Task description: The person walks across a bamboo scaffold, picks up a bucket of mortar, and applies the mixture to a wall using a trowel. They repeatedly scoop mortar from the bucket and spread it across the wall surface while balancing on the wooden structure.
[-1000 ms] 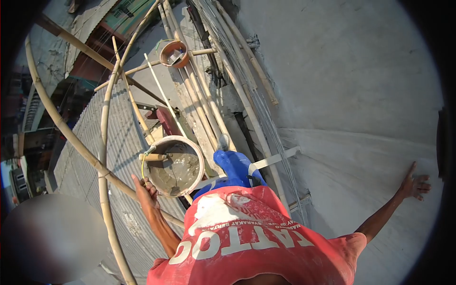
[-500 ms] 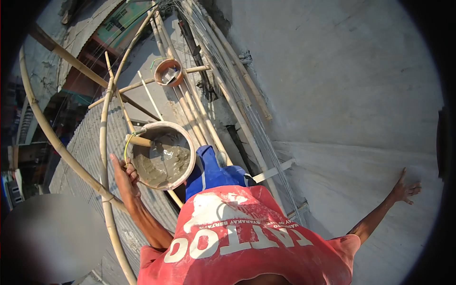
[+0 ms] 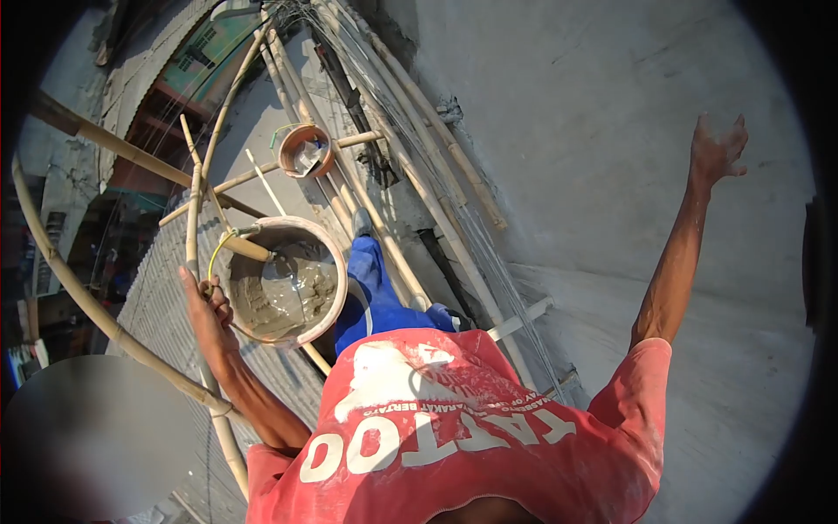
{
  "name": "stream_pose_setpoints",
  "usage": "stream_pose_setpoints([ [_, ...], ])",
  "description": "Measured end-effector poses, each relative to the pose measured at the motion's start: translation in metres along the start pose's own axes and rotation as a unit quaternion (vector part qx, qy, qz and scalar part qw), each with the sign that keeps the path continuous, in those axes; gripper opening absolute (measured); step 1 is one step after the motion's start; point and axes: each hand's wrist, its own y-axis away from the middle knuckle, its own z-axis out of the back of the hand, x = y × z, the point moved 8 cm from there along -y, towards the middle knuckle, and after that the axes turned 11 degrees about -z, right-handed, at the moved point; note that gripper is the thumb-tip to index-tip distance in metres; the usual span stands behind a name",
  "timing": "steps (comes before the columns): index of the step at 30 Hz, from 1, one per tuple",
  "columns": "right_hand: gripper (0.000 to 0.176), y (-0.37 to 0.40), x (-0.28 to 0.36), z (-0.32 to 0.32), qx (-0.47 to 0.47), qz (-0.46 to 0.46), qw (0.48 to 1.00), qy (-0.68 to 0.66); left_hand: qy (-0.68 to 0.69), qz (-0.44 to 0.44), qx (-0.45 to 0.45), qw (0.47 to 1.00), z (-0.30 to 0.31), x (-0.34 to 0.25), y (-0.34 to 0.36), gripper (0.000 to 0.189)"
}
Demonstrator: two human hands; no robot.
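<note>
My left hand [image 3: 209, 313] is at the left rim of a large bucket [image 3: 336, 301] and has its fingers curled round the yellow cord handle. Wet grey mortar [image 3: 288, 301] lies in this bucket, and a bamboo pole end shows over its upper left rim. At the upper right, my right hand [image 3: 718, 153] is raised against the grey plastered wall [image 3: 602, 157], with its fingers spread and nothing in them. Whether it touches the wall is hard to tell.
Bamboo poles [image 3: 105, 319] frame a narrow walkway high beside the wall. A smaller orange bucket [image 3: 324, 164] with something pale inside sits further along the poles. Thin wires [image 3: 493, 253] run along the wall. Corrugated roofing [image 3: 166, 288] lies below at the left.
My right hand has swung up and forward along the wall. My left hand and the large bucket sit slightly further left in view. One leg has stepped forward on the poles.
</note>
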Motion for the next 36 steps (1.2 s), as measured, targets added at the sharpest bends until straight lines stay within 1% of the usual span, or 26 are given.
stream_pose_setpoints([
  [1, 0.07, -0.008, 0.028, -0.024, -0.003, 0.021, 1.0, -0.023, -0.004, 0.011, -0.003, 1.0, -0.003, 0.002, -0.011, 0.056],
  [2, 0.07, -0.02, 0.041, -0.044, -0.005, 0.02, 1.0, -0.021, -0.007, 0.018, -0.005, 1.0, -0.004, 0.004, -0.014, 0.056],
  [3, 0.073, -0.031, 0.071, -0.077, -0.014, 0.091, 0.987, 0.135, -0.002, 0.04, -0.02, 0.999, -0.008, 0.007, -0.027, 0.055],
  [4, 0.076, -0.038, 0.096, -0.11, -0.024, 0.163, 0.945, 0.283, -0.003, 0.048, -0.021, 0.999, -0.012, 0.008, -0.037, 0.055],
  [5, 0.076, -0.047, 0.111, -0.133, -0.024, 0.169, 0.944, 0.281, -0.009, 0.064, -0.047, 0.997, -0.012, 0.009, -0.046, 0.055],
  [6, 0.076, -0.052, 0.111, -0.149, -0.06, 0.183, 0.91, 0.367, -0.021, 0.08, -0.072, 0.994, -0.008, 0.01, -0.046, 0.054],
  [7, 0.076, -0.056, 0.111, -0.169, -0.096, 0.198, 0.865, 0.451, -0.027, 0.088, -0.074, 0.993, -0.012, 0.009, -0.052, 0.054],
  [9, 0.079, -0.07, 0.084, -0.194, -0.137, 0.156, 0.849, 0.485, -0.042, 0.11, -0.093, 0.989, -0.022, 0.012, -0.064, 0.053],
  [11, 0.08, -0.07, 0.074, -0.2, -0.12, 0.175, 0.897, 0.387, -0.038, 0.127, -0.084, 0.988, -0.038, 0.015, -0.085, 0.053],
  [12, 0.08, -0.068, 0.079, -0.199, -0.117, 0.178, 0.897, 0.388, -0.032, 0.135, -0.073, 0.988, -0.047, 0.016, -0.094, 0.052],
  [13, 0.081, -0.063, 0.081, -0.192, -0.111, 0.165, 0.881, 0.429, -0.037, 0.137, -0.07, 0.987, -0.053, 0.015, -0.1, 0.052],
  [14, 0.081, -0.064, 0.084, -0.19, -0.111, 0.147, 0.864, 0.469, -0.048, 0.137, -0.088, 0.985, -0.061, 0.015, -0.109, 0.051],
  [15, 0.081, -0.064, 0.085, -0.19, -0.113, 0.143, 0.861, 0.474, -0.057, 0.139, -0.106, 0.983, -0.067, 0.014, -0.117, 0.05],
  [17, 0.08, -0.061, 0.083, -0.188, -0.119, 0.153, 0.849, 0.492, -0.052, 0.137, -0.1, 0.984, -0.081, 0.009, -0.13, 0.05],
  [20, 0.078, -0.061, 0.081, -0.19, -0.101, 0.141, 0.854, 0.491, -0.046, 0.122, -0.104, 0.986, -0.095, -0.002, -0.146, 0.049],
  [23, 0.078, -0.061, 0.086, -0.19, -0.098, 0.141, 0.85, 0.498, -0.039, 0.123, -0.088, 0.988, -0.11, -0.011, -0.163, 0.049],
  [25, 0.078, -0.061, 0.085, -0.194, -0.099, 0.144, 0.855, 0.488, -0.03, 0.097, -0.033, 0.994, -0.13, -0.021, -0.178, 0.049],
  [30, 0.077, -0.059, 0.089, -0.186, -0.106, 0.136, 0.855, 0.489, -0.028, 0.068, -0.007, 0.997, -0.16, -0.043, -0.193, 0.05],
  [32, 0.076, -0.059, 0.09, -0.186, -0.107, 0.14, 0.865, 0.47, -0.013, 0.046, 0.03, 0.998, -0.173, -0.047, -0.203, 0.05],
  [36, 0.075, -0.06, 0.089, -0.182, -0.11, 0.138, 0.867, 0.466, -0.026, 0.038, 0.068, 0.997, -0.206, -0.055, -0.221, 0.052],
])
